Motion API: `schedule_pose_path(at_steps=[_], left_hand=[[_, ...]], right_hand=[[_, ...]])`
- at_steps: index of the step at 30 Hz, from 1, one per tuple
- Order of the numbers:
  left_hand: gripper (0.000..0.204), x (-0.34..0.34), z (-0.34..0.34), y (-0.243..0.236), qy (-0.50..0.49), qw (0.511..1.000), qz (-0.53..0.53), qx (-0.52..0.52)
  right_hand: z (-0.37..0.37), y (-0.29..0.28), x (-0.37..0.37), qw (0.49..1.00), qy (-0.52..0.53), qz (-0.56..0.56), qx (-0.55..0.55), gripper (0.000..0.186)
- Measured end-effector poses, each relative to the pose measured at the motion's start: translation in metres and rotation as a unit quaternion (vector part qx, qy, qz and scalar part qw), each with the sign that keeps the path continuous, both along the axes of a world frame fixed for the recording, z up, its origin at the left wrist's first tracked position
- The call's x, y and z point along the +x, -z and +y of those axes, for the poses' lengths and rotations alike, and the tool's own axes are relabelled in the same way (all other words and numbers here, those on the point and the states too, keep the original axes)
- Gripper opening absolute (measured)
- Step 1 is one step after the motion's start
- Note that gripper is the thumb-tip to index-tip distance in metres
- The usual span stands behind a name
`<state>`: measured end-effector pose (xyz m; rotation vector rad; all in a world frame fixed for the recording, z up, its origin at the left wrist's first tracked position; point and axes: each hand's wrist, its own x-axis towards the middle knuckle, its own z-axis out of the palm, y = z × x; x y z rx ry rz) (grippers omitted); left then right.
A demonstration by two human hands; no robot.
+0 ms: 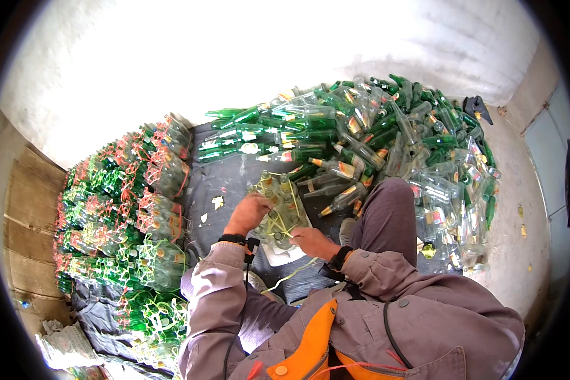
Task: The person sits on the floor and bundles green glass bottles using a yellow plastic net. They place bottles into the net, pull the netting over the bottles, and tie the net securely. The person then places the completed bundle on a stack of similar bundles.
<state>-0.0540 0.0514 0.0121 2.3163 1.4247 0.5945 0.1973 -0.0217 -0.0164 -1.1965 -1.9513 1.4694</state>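
Note:
A tight cluster of clear glass bottles (286, 201) stands upright between my hands, with pale yellow plastic strap (276, 223) laced around and across the necks. Beneath its near side shows a white board (286, 256). My left hand (249, 214) is closed at the cluster's left edge, fingers curled against the necks; what they pinch is hidden. On the near right side, my right hand (315, 242) pinches the strap at the bottle tops. A loose length of strap trails from the cluster toward my lap.
Strapped bundles of green and clear bottles (164, 218) are stacked on the left. Loose bottles (361, 136) lie in a large heap from the far middle to the right. A dark sheet (212, 174) covers the floor, and a white wall (266, 50) stands behind.

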Motion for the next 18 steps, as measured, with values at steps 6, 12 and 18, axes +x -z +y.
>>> schedule_pose_path(at_steps=[6, 12, 18], left_hand=[[0.023, 0.027, -0.049, -0.032, -0.11, 0.988, 0.081, 0.069], [0.053, 0.058, -0.111, -0.028, -0.262, 0.962, 0.069, -0.044], [0.11, 0.071, -0.126, -0.023, -0.382, 0.912, -0.014, -0.147]], right_hand=[[0.0, 0.008, 0.001, 0.999, -0.007, -0.03, 0.043, 0.024], [-0.001, 0.006, 0.0, 0.997, -0.003, -0.039, 0.074, 0.025], [0.001, 0.007, 0.0, 0.994, -0.019, -0.045, 0.102, 0.025]])
